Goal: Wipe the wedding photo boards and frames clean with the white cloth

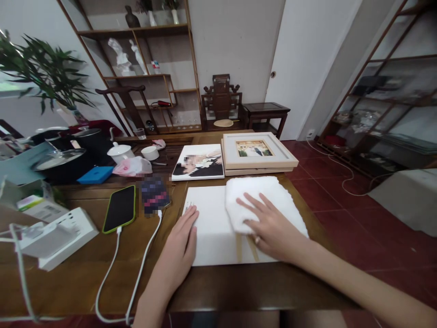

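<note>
A flat white box or board (210, 218) lies in front of me at the table's near edge, with two tan strips on its front part. Along its left edge rests my left hand (186, 232), fingers stretched out and close together, not wrapped round anything. A thick white cloth (285, 205) with a ragged, fluffy edge covers the right side of the box or board. My right hand (264, 223) is laid on this cloth, palm down with fingers spread. The underside of the cloth is hidden.
Beyond are a photo canvas (198, 168) and stacked picture frames (259, 157). To the left lie a green-cased phone (119, 209), a dark pixelated device (154, 193), white cables (146, 255), a power strip (68, 241), a blue box (95, 174) and black pots (64, 164).
</note>
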`<state>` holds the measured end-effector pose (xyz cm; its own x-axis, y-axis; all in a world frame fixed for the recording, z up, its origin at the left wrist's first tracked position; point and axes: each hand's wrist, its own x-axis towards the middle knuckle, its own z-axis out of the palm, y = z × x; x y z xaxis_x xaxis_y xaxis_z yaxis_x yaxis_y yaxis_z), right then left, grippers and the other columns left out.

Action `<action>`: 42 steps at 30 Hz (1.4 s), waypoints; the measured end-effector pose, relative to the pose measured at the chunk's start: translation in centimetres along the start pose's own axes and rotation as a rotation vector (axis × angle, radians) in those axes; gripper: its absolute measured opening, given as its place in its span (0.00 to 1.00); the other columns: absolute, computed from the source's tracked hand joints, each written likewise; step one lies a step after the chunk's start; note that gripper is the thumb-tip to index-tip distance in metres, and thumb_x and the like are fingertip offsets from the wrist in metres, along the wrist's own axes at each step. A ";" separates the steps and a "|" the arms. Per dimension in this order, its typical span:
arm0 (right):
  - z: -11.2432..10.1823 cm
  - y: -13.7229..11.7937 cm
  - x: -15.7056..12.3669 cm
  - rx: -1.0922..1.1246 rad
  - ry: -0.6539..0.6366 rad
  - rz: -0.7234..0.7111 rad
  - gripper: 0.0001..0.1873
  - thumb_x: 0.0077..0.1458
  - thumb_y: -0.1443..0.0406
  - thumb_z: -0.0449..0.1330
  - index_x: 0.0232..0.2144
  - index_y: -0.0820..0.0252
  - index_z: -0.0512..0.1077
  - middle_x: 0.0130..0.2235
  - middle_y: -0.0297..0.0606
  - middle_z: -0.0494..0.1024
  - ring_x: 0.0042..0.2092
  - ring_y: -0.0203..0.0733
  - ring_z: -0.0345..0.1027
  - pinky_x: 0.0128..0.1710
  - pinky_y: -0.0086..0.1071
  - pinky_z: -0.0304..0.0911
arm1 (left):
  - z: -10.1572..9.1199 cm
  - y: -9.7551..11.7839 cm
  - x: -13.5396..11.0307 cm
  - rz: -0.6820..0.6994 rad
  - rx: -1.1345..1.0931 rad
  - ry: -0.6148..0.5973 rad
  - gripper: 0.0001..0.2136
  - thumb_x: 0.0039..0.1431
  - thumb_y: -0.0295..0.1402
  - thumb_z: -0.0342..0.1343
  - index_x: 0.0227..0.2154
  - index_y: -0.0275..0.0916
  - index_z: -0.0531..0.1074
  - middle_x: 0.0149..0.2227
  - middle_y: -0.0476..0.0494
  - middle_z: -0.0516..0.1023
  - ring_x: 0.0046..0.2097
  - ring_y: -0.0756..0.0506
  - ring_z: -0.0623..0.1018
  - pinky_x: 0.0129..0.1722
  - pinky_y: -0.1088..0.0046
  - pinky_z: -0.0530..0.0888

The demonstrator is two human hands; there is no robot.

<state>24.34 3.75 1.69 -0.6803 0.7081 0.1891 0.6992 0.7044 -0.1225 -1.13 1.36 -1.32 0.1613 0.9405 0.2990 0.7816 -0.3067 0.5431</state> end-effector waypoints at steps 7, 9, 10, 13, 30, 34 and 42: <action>0.0 -5.6 -5.4 0.061 0.015 -0.166 0.06 0.47 0.69 0.60 0.27 0.54 0.76 0.64 0.39 0.54 0.65 0.61 0.36 0.59 0.63 0.39 | 0.2 0.0 0.0 -0.009 0.012 -0.011 0.19 0.63 0.34 0.41 0.54 0.34 0.64 0.61 0.36 0.63 0.63 0.42 0.61 0.62 0.56 0.58; -0.6 -5.6 -5.6 0.089 -0.025 -0.180 0.06 0.47 0.68 0.59 0.27 0.54 0.76 0.64 0.38 0.54 0.64 0.60 0.38 0.59 0.62 0.40 | 0.2 -0.1 0.0 -0.003 0.014 -0.008 0.19 0.63 0.34 0.41 0.54 0.34 0.64 0.61 0.37 0.63 0.63 0.42 0.61 0.62 0.56 0.58; -0.9 -5.3 -5.4 0.111 -0.049 -0.172 0.06 0.47 0.68 0.59 0.29 0.55 0.76 0.64 0.40 0.54 0.64 0.60 0.39 0.60 0.61 0.40 | 0.2 -0.1 0.0 -0.001 0.014 -0.006 0.19 0.63 0.34 0.41 0.54 0.34 0.64 0.61 0.37 0.63 0.63 0.42 0.61 0.62 0.56 0.58; -1.6 -3.4 -3.8 0.160 -0.093 -0.093 0.14 0.46 0.70 0.57 0.38 0.59 0.74 0.63 0.45 0.56 0.65 0.56 0.40 0.61 0.57 0.41 | 0.1 -0.1 0.0 -0.004 0.008 -0.007 0.20 0.63 0.34 0.41 0.55 0.33 0.64 0.61 0.36 0.63 0.63 0.42 0.61 0.62 0.56 0.58; 0.0 -3.9 0.1 0.003 -0.064 -0.114 0.16 0.49 0.64 0.60 0.43 0.58 0.74 0.61 0.51 0.58 0.64 0.64 0.39 0.59 0.62 0.35 | 0.1 -0.1 0.0 0.012 -0.007 0.001 0.19 0.63 0.35 0.41 0.54 0.34 0.65 0.60 0.36 0.64 0.62 0.42 0.61 0.62 0.56 0.58; 0.1 -6.7 -3.0 0.028 -0.041 -0.209 0.09 0.55 0.62 0.57 0.32 0.57 0.77 0.61 0.49 0.60 0.62 0.67 0.45 0.56 0.65 0.43 | 0.1 -0.2 0.0 0.006 0.007 -0.006 0.20 0.63 0.35 0.40 0.54 0.31 0.64 0.60 0.34 0.63 0.63 0.42 0.61 0.62 0.57 0.57; -1.2 -3.4 1.0 0.077 -0.107 -0.137 0.17 0.53 0.66 0.56 0.46 0.59 0.71 0.59 0.48 0.63 0.63 0.57 0.46 0.60 0.55 0.41 | 0.1 -0.2 0.0 0.030 -0.012 0.008 0.19 0.63 0.34 0.41 0.53 0.33 0.65 0.60 0.35 0.64 0.62 0.41 0.62 0.61 0.56 0.59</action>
<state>21.54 1.95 3.50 -0.7902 0.6038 0.1050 0.5825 0.7932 -0.1778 -1.22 1.42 -1.50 0.1800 0.9297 0.3214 0.7694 -0.3367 0.5428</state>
